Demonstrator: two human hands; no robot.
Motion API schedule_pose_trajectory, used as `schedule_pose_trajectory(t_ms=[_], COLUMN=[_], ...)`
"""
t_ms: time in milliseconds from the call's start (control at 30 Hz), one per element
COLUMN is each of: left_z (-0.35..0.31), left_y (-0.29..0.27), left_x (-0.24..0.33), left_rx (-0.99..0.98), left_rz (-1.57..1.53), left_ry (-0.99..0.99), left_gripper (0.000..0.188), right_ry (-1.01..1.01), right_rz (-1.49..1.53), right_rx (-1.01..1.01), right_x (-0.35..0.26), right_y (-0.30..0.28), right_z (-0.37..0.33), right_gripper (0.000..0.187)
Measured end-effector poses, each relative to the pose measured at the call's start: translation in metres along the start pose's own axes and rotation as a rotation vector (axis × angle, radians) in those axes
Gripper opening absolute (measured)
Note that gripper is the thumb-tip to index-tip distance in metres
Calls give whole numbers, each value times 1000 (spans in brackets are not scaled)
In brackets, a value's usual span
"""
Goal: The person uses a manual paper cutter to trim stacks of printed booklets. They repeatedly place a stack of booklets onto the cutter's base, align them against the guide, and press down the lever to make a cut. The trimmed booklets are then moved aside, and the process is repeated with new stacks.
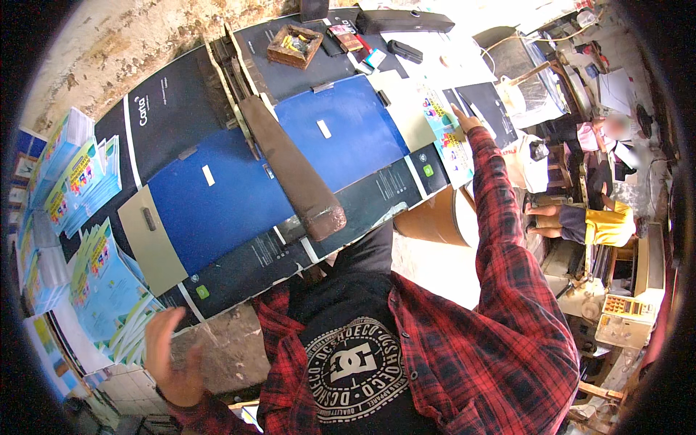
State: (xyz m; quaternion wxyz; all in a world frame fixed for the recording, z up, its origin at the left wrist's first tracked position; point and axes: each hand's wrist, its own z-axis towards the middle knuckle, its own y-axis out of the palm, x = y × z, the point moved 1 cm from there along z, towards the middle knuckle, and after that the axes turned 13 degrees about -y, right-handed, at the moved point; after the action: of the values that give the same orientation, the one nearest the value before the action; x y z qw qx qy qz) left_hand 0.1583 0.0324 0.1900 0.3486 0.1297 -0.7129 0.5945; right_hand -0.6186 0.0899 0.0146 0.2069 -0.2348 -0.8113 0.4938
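I stand at a long work table (181,116) covered with black and blue sheets. A brown lever-arm paper cutter (290,170) lies across its middle, handle toward me. My right hand (464,119) reaches out in a red plaid sleeve and rests on a stack of colourful printed leaflets (446,138) at the table's right end. My left hand (170,355) hovers open, fingers apart, near the piles of light-blue printed leaflets (109,290) at the table's left end, holding nothing.
More leaflet piles (72,174) lie at the far left. A small wooden tray (293,45) and dark tools sit at the back. A seated person in a yellow top (602,217) is at the right, among cluttered machines.
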Motion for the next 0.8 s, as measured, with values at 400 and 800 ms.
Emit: schedule_pose_trajectory(t_ms=[400,800], left_z=[36,17], left_y=[130,177], left_x=[76,55], left_rx=[-518,-461], left_rz=[-546,-899], left_ry=[341,-120], left_gripper=[46,60], right_ry=[-71,-883], right_rz=[558,551], right_rx=[760,-5], right_x=[6,-243], right_y=[-38,-60], right_z=[-74,-239], right_gripper=[34,28])
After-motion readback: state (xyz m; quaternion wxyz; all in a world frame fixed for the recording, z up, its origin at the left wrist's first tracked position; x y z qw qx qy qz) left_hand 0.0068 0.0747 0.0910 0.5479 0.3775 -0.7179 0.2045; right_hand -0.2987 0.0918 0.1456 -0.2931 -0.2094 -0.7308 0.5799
